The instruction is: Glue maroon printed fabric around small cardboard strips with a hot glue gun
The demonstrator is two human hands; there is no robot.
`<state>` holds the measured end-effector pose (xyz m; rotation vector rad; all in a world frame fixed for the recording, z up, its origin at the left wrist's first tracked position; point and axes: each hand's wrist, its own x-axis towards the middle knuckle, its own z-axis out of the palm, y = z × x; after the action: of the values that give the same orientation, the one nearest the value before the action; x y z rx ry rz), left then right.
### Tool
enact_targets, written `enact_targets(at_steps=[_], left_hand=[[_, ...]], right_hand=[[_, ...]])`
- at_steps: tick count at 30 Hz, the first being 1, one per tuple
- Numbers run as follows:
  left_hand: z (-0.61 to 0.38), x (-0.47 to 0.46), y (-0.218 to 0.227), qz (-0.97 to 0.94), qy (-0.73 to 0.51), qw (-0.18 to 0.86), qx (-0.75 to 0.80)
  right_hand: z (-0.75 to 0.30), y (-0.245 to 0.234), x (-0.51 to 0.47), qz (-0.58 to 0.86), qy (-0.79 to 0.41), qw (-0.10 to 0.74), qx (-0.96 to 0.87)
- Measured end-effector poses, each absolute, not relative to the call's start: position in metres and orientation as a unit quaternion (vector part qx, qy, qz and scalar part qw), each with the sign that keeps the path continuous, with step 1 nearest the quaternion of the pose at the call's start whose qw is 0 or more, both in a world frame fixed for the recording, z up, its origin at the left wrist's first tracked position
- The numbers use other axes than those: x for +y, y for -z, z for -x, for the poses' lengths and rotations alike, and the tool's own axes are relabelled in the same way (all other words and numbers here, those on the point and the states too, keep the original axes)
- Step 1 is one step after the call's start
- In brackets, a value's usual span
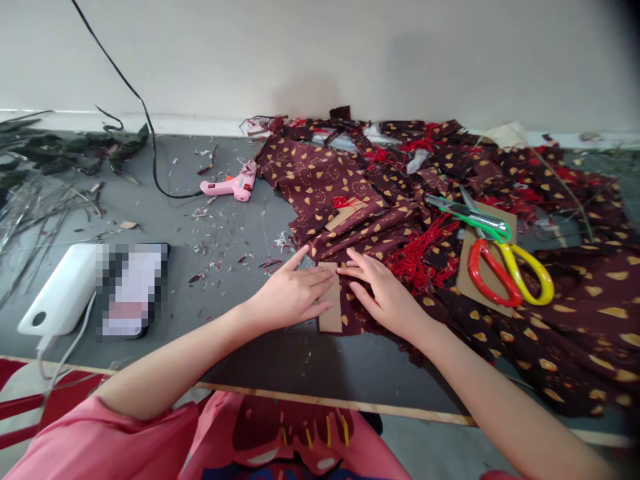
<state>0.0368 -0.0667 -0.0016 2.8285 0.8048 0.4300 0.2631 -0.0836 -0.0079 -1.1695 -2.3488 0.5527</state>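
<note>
Against a pale wall, a grey tabletop lay strewn with clippings, with dark leafy stems at its far left. Near the front edge, a narrow cardboard strip lay at the near side of the maroon cloth patterned in gold. Both hands were palm down: the left hand was spread open across the strip, its fingers extended, while the right hand was loosely open beside the strip's right edge, thumb apart from the fingers; neither visibly gripped anything. A pink glue gun lay beyond the left hand, red threads beyond the right, and farther right a green cutter crossed red-and-yellow-handled scissors on a cardboard piece. At left, a phone lay beside a white power bank
</note>
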Motion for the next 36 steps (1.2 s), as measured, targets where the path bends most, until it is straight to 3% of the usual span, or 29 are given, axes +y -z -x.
enact_targets(at_steps=[7, 22, 25, 30, 34, 36], left_hand=[[-0.038, -0.067, 0.001, -0.944, -0.143, 0.101, 0.279], [-0.038, -0.067, 0.001, -0.941, -0.129, 0.141, 0.278], [-0.037, -0.068, 0.003, -0.944, -0.134, 0.127, 0.274], [-0.036, -0.072, 0.003, -0.955, -0.155, 0.102, 0.233], [-0.039, -0.080, -0.002, -0.967, -0.170, 0.152, 0.117], [-0.039, -0.082, -0.006, -0.959, -0.191, 0.189, 0.094]], right_hand=[[-0.262, 0.012, -0.084, 0.446, -0.138, 0.301, -0.831], [-0.236, 0.018, -0.070, 0.496, 0.014, 0.181, -0.850], [-0.239, 0.012, -0.062, 0.503, -0.014, 0.164, -0.848], [-0.266, -0.011, -0.072, 0.567, -0.105, 0.231, -0.784], [-0.275, -0.017, -0.111, 0.540, -0.122, 0.257, -0.792], [-0.267, -0.012, -0.131, 0.497, -0.117, 0.228, -0.829]])
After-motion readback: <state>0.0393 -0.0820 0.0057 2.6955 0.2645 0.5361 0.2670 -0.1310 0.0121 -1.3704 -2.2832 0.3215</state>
